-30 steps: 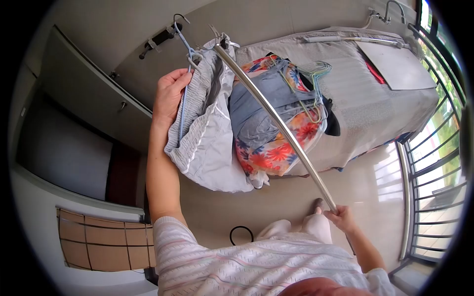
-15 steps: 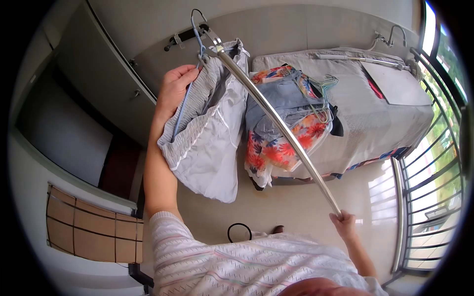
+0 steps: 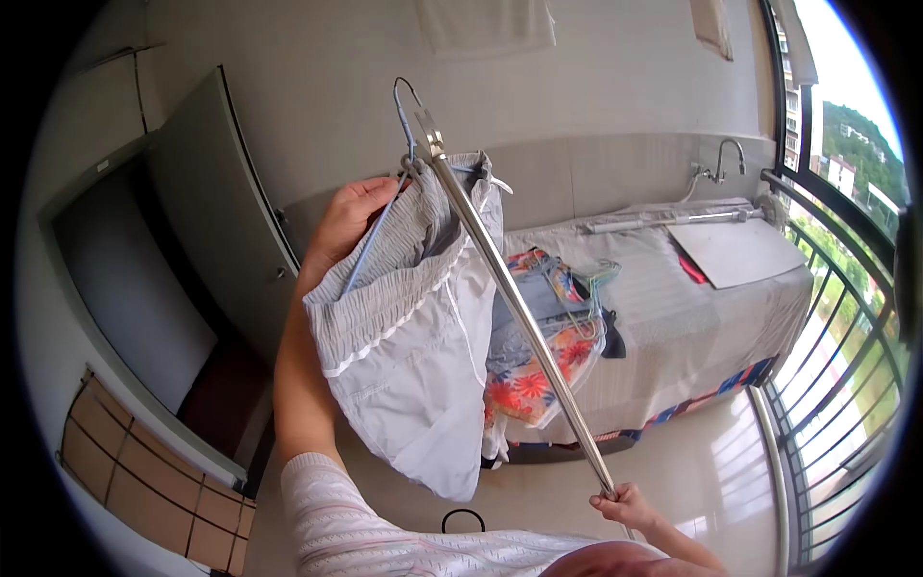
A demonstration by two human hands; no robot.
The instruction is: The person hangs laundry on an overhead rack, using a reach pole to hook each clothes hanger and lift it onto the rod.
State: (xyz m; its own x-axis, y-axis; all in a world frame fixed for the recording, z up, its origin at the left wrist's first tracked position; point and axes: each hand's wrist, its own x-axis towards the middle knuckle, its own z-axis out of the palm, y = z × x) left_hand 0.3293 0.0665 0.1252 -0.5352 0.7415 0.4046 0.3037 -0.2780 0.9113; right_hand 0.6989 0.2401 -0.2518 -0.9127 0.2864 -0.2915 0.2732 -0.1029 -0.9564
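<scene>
Facing a brown tiled panel [image 3: 144,471] low at the far left, with a dim doorway [image 3: 135,260] above and a grey door [image 3: 216,173] standing open beside it. Reaching up and forward with the left hand [image 3: 356,212]; pinching a slim blue hanger [image 3: 374,238] between thumb and curled fingers, just below its neck. Holding grey shorts [image 3: 409,385] on this hanger, left of centre and in front of the left forearm, with the gathered waistband [image 3: 370,317] gaping around the hanger's bars and the legs drooping below. Pointing the hanger's hook [image 3: 407,125] upward, close to the forked tip [image 3: 430,133] of a shiny metal pole [image 3: 524,322]; not being able to tell touching from just beside there. Slanting this pole down to the right, across the waistband's right end. Having a black ring [image 3: 463,513] beneath the shorts. Viewing, behind the pole, floral clothing [image 3: 524,392] and a blue-grey garment [image 3: 510,337] on a grey-covered surface [image 3: 663,337], with pale green hangers [image 3: 601,274] at their right. Gripping the pole's lower end in the right hand [image 3: 630,510], wrapping the fingers round in a fist. Facing, farther right, a second pole [image 3: 663,221] and a white board [image 3: 735,252] on the same cover, a tap [image 3: 721,163] behind, and a barred railing [image 3: 836,317] at the edge.
</scene>
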